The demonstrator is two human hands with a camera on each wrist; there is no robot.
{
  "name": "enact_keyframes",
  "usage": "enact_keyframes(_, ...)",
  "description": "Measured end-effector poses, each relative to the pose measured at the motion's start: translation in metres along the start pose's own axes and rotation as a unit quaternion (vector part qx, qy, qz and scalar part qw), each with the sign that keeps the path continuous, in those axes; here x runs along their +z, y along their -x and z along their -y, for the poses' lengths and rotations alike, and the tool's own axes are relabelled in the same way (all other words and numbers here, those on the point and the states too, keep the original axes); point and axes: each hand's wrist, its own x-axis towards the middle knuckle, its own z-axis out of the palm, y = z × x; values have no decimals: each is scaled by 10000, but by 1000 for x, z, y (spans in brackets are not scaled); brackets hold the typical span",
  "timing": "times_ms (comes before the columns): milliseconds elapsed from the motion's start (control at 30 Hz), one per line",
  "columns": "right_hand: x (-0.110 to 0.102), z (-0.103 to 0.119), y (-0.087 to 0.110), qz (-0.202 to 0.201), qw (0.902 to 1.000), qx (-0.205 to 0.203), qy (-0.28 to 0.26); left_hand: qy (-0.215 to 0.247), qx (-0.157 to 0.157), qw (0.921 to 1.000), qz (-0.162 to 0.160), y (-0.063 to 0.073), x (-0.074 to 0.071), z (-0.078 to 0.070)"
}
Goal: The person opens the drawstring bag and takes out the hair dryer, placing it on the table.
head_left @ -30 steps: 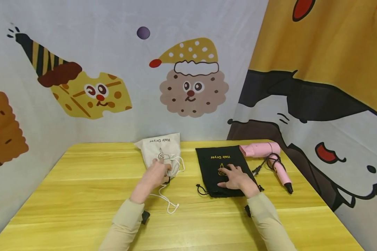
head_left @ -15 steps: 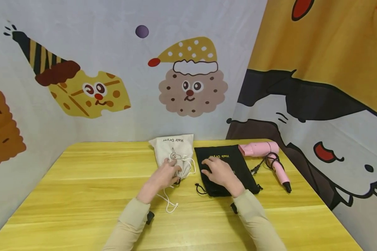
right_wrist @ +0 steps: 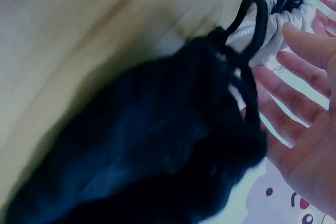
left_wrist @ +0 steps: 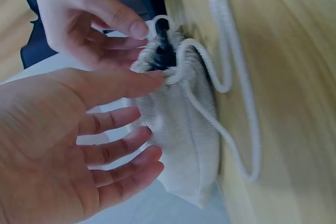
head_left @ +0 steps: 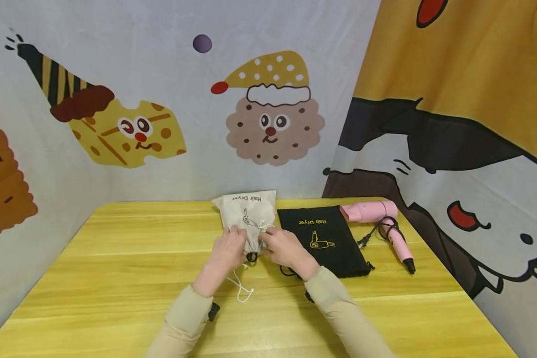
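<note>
A cream drawstring bag [head_left: 232, 209] printed "Hair Dryer" lies at the back middle of the table, its gathered mouth toward me. A black ribbed end [head_left: 251, 257] shows inside that mouth. My left hand [head_left: 227, 248] is at the bag's left side; in the left wrist view its thumb [left_wrist: 149, 78] touches the rim and the fingers are spread, loosely bent. From the other side my right hand [head_left: 286, 246] reaches the mouth, fingers relaxed and apart in the right wrist view, thumb [right_wrist: 299, 38] near the rim. White cord loops [left_wrist: 231, 51] hang from the mouth.
Just right of the cream bag, a black drawstring bag [head_left: 346, 238] lies flat. Beyond it is a pink hair dryer [head_left: 371, 213] with its black cord wound on the handle. A printed curtain [head_left: 183, 184] stands behind the table [head_left: 116, 278].
The cream bag has shifted right with my left hand. My right hand has left the black bag and moved left to the cream bag's mouth.
</note>
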Motion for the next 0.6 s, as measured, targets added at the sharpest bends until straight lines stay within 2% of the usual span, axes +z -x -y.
enact_keyframes(133,3,5,-5,221,9996,77,136,-12,-19,9997,231,0,2,1)
enact_keyframes(300,4,11,-9,504,9982,184,269,14,-36,9994,357,-2,4,2)
enact_keyframes(600,5,18,-14,733,9954,261,552,209,-246,9978,587,-4,8,3)
